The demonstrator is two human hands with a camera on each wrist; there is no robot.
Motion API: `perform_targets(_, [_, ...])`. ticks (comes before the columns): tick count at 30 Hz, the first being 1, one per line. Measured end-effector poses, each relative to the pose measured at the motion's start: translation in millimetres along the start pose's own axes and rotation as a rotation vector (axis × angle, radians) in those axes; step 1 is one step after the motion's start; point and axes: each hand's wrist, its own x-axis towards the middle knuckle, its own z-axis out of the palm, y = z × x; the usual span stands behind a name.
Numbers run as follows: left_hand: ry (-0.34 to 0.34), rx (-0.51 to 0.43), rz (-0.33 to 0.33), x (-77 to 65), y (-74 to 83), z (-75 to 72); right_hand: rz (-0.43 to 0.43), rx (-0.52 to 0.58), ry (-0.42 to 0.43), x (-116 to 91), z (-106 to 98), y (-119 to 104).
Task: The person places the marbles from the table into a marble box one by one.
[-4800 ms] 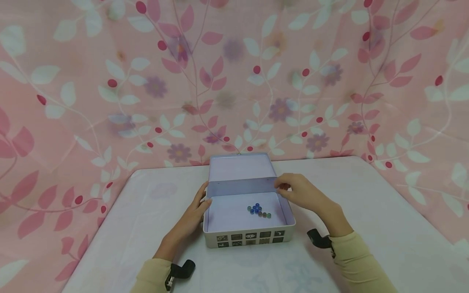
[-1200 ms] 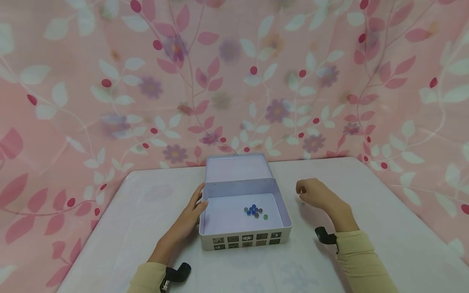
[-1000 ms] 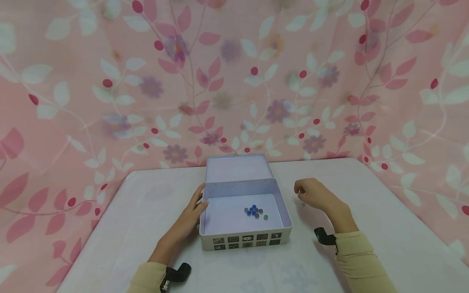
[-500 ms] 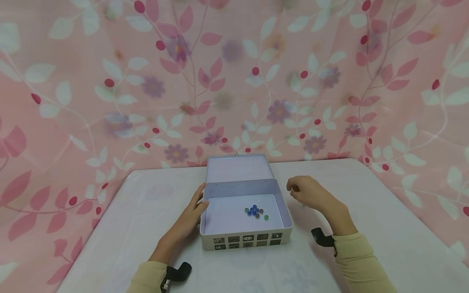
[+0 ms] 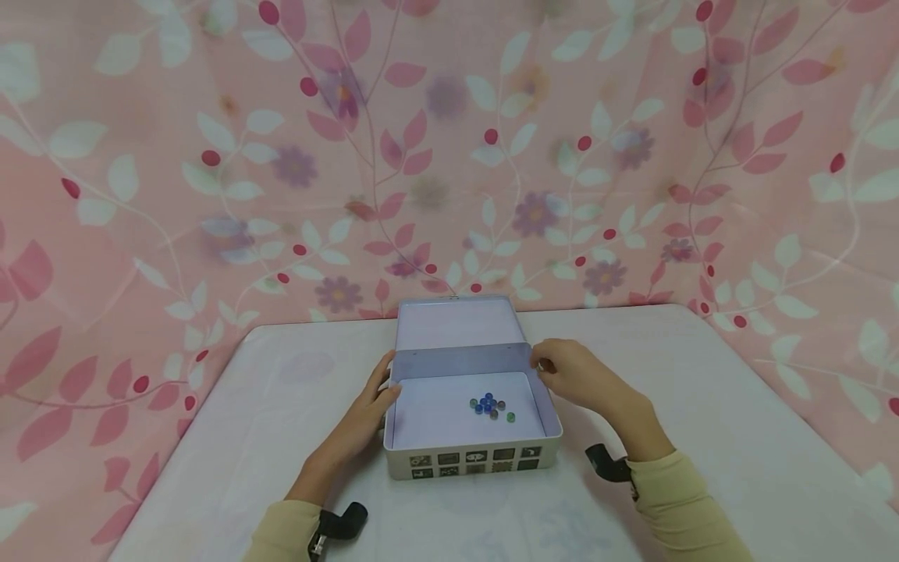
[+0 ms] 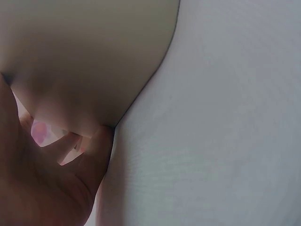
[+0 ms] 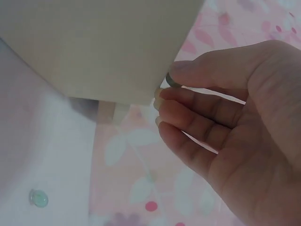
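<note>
An open tin box (image 5: 474,462) with small dark pictures on its front stands on the table. Its lid (image 5: 460,324) is tipped back. Inside, toward the right, lies a loose cluster of blue, green and brownish marbles (image 5: 488,404). My left hand (image 5: 361,417) holds the box's left wall, thumb at the rim; in the left wrist view its fingers (image 6: 94,155) meet the box's outer side. Over the right rear rim, my right hand (image 5: 579,375) pinches a dark green marble (image 7: 172,81) between thumb and fingers, as the right wrist view shows.
A pale green marble (image 7: 38,198) lies on the table at the box's right, seen in the right wrist view. A white patterned cloth (image 5: 295,406) covers the table. Behind it hangs a pink floral curtain (image 5: 449,195).
My right hand was at the box earlier, then over the table to its right. In the last second it has come left to the box's rim with a marble. My left hand stays put.
</note>
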Motion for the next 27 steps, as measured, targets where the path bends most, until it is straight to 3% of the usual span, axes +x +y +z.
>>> perform_targets(12, [0.003,-0.002,0.01,0.1,0.3,0.0,-0.096,-0.001,0.023,1,11,-13])
perform_targets(27, [0.002,-0.007,0.01,1.9,-1.4,-0.7,-0.164,0.0,-0.077,9,44,-27])
